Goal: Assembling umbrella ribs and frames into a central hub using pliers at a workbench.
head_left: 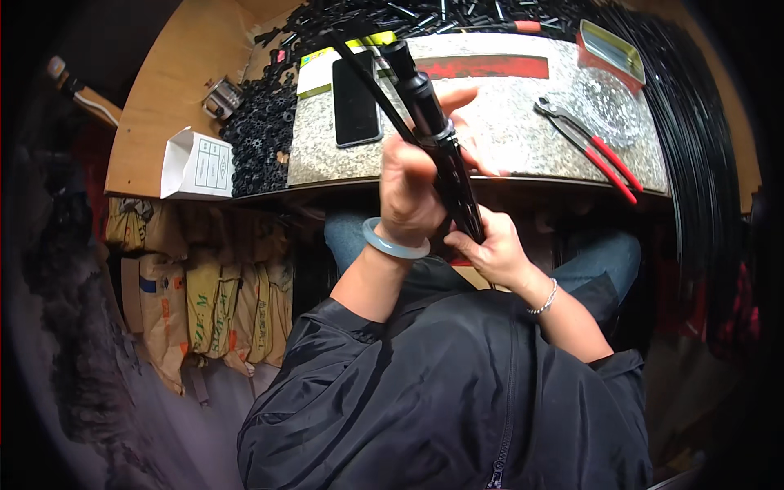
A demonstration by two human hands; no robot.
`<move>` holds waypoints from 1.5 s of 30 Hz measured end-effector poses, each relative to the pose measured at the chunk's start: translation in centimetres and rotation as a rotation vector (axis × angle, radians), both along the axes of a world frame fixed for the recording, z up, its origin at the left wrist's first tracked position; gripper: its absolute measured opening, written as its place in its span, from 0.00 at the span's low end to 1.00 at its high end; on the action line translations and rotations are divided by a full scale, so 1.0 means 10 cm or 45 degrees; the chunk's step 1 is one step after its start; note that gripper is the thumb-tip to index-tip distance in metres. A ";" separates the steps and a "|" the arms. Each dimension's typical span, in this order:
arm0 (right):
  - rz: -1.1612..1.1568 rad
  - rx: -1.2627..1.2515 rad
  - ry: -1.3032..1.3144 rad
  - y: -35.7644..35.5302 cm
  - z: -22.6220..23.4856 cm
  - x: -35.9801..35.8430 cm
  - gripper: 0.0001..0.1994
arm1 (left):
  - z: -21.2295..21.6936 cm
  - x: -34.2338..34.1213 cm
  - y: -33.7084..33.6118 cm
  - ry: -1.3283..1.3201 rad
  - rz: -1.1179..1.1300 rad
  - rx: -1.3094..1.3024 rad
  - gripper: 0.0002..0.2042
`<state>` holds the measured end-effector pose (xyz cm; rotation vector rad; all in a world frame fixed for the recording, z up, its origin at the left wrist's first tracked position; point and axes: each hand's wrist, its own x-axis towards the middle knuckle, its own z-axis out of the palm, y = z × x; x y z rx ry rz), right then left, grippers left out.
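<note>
A black folded frame of thin ribs (457,184), which looks like part of an umbrella, slants up and away from my lap. Its far end is a thick black cylinder (420,98). My right hand (498,251) is closed around the near part of the ribs, thumb on top. Around the frame just below the cylinder is my left hand (411,196), its fingers stretched apart behind it and the thumb on the near side. Whether the left palm touches the frame is hidden. A thin black strip (367,80) runs beside the cylinder, past the left thumb.
On the speckled board (510,114) lie a black phone (355,106), red-handled pliers (592,151) and a red strip (490,67). Small black parts (257,135) heap at left beside a white box (198,166) and a metal cup (220,98). Long black rods (694,139) overhang the right edge.
</note>
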<state>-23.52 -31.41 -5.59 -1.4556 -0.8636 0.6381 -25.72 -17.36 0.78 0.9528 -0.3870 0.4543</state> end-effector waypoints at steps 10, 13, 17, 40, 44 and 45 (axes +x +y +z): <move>-0.297 0.218 -0.538 -0.05 0.31 0.13 0.40 | 0.27 -0.19 -0.35 0.456 0.586 0.338 0.09; -0.498 0.310 -1.045 -0.14 0.67 0.27 0.52 | 0.30 -0.19 -0.42 0.470 0.693 0.451 0.10; -0.583 0.152 -1.271 -0.09 1.09 0.23 0.34 | 0.22 -0.19 -0.47 0.406 0.808 0.272 0.06; 0.101 0.340 1.138 -0.37 0.82 0.36 0.04 | 0.07 -0.18 -0.49 0.546 0.654 0.435 0.11; -0.846 -0.229 -0.886 -0.64 0.44 0.79 0.08 | 0.20 -0.26 -0.33 0.597 0.683 0.236 0.10; -0.921 -0.325 -1.299 -0.77 0.39 0.99 0.11 | 0.23 -0.26 -0.31 0.605 0.704 0.238 0.09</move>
